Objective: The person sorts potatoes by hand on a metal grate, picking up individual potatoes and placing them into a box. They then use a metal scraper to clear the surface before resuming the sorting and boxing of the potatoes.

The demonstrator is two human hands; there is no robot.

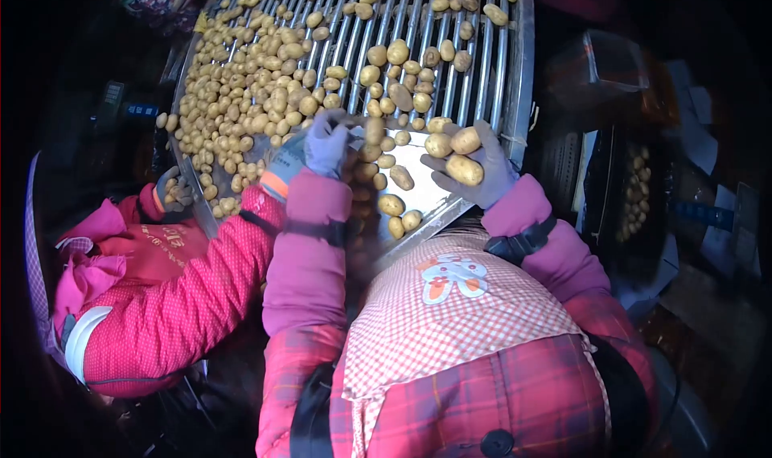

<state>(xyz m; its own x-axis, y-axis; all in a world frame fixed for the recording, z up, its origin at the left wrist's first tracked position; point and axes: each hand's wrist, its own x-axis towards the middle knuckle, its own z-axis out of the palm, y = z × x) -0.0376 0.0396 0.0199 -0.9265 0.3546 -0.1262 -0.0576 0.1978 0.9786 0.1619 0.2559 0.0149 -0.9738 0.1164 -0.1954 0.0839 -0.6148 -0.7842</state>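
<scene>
My right hand [497, 168], in a pale purple glove, cradles three potatoes [464, 170] against its palm and fingers, over the right side of the bright metal tray [432, 203]. My left hand [326, 144], gloved alike, is at the tray's left side with its fingers bent and blurred. Right at those fingertips is a smeared potato [374, 130]; I cannot tell whether the hand grips it. Several loose potatoes [401, 177] lie on the tray between my hands.
Metal rollers [410, 24] carry scattered potatoes beyond the tray. A dense heap of potatoes [249, 88] covers the left side. A co-worker's gloved hand [285, 162] is close beside my left hand, the other hand [173, 190] farther left. A crate [611, 64] stands at right.
</scene>
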